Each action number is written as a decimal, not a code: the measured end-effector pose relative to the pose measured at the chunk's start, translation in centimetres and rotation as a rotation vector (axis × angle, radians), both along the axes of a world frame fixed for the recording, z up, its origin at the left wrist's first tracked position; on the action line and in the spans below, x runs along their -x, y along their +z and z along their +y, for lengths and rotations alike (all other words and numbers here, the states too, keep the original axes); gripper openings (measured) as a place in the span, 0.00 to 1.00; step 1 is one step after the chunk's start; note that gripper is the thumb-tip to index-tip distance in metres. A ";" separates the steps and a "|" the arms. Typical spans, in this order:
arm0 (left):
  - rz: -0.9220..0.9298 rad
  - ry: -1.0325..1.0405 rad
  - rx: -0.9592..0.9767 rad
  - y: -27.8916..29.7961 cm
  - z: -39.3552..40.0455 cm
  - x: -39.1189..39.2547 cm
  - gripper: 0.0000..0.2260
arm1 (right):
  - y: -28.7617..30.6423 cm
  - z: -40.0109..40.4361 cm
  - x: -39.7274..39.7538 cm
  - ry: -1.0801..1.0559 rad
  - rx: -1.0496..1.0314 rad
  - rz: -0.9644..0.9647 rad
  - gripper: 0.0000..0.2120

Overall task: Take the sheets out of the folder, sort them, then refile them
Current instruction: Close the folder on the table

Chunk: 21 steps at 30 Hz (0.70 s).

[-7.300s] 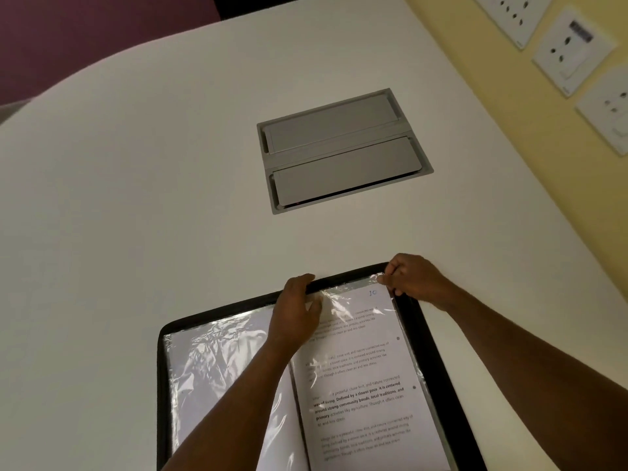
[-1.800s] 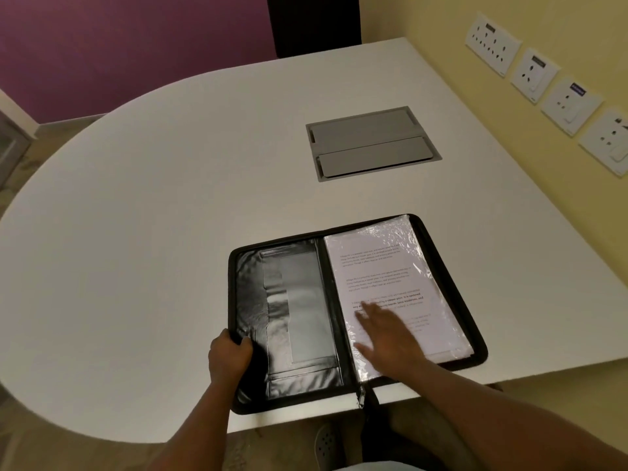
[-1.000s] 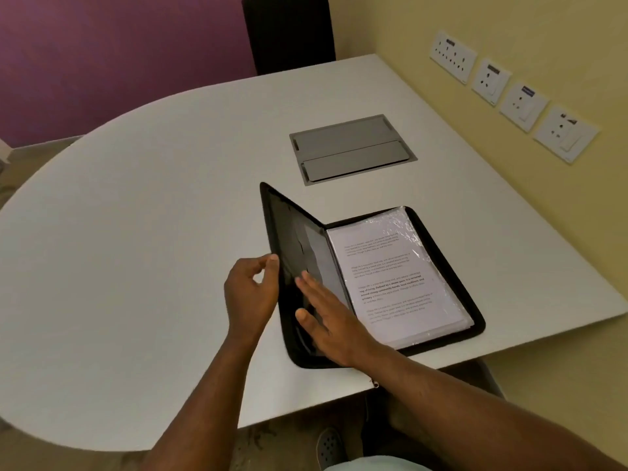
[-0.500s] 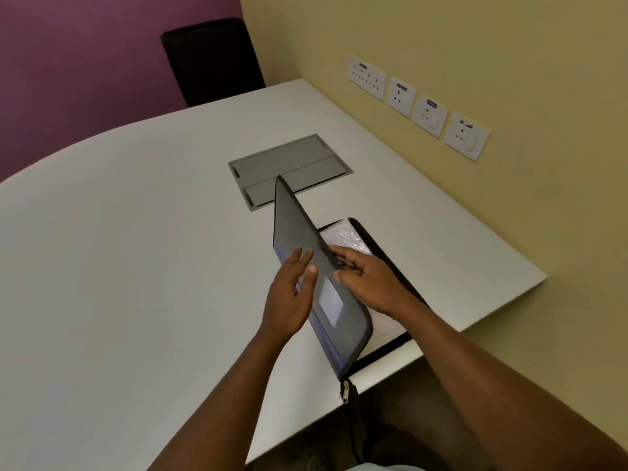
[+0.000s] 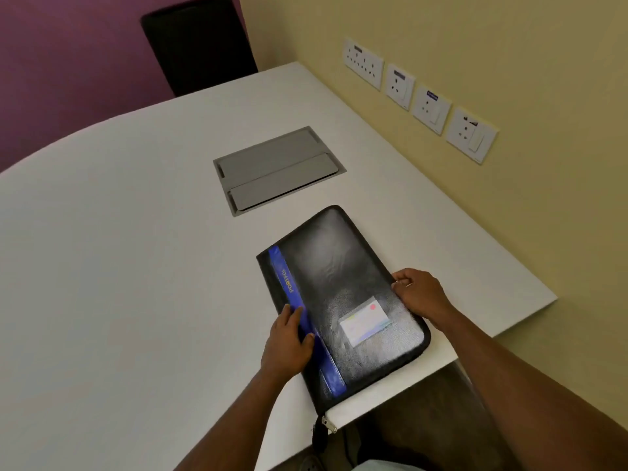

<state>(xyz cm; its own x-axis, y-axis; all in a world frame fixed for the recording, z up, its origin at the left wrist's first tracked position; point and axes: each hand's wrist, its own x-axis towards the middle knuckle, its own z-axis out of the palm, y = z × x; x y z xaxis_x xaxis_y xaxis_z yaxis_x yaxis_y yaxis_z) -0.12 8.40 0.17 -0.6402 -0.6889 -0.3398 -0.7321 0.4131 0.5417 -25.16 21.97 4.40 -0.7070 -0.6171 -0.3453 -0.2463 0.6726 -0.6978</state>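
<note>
The black zip folder (image 5: 343, 287) lies closed and flat near the front right corner of the white table (image 5: 119, 266). It has a blue strip along its spine and a small clear card pocket on the cover. The sheets are hidden inside. My left hand (image 5: 289, 341) rests with straight fingers on the blue spine edge. My right hand (image 5: 419, 294) has its fingers curled over the folder's right edge. The zip pull (image 5: 326, 424) hangs off the table's front edge.
A grey cable hatch (image 5: 277, 171) is set into the table behind the folder. Several wall sockets (image 5: 431, 108) line the yellow wall on the right. A black chair (image 5: 197, 45) stands at the far side.
The folder's cover has swung down from half raised to fully closed. My left hand has moved onto the spine and my right hand onto the right edge.
</note>
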 end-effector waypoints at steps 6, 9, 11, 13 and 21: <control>-0.225 -0.146 0.039 -2.4 1.0 -0.1 0.37 | -5.4 0.1 1.5 0.071 -0.098 0.076 0.17; -0.261 -0.155 0.066 -3.2 1.3 -0.5 0.39 | -7.1 0.4 1.0 0.126 -0.110 0.212 0.19; -0.295 -0.172 0.086 -3.6 1.3 -0.8 0.39 | -7.8 0.7 0.6 0.200 -0.123 0.352 0.19; -0.322 -0.186 0.102 -3.8 1.4 -0.8 0.39 | -8.5 1.0 0.4 0.260 -0.157 0.483 0.19; -0.317 -0.196 0.100 -4.1 1.2 -1.0 0.39 | -10.0 0.9 0.1 0.367 -0.254 0.470 0.23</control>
<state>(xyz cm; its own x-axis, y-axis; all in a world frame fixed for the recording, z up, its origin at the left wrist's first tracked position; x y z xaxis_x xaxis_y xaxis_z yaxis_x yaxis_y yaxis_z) 0.91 9.63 -3.96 -0.6367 -0.6039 -0.4795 -0.7589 0.6007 0.2512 -25.29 22.89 -5.57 -0.5771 -0.7872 -0.2172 -0.7319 0.6166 -0.2900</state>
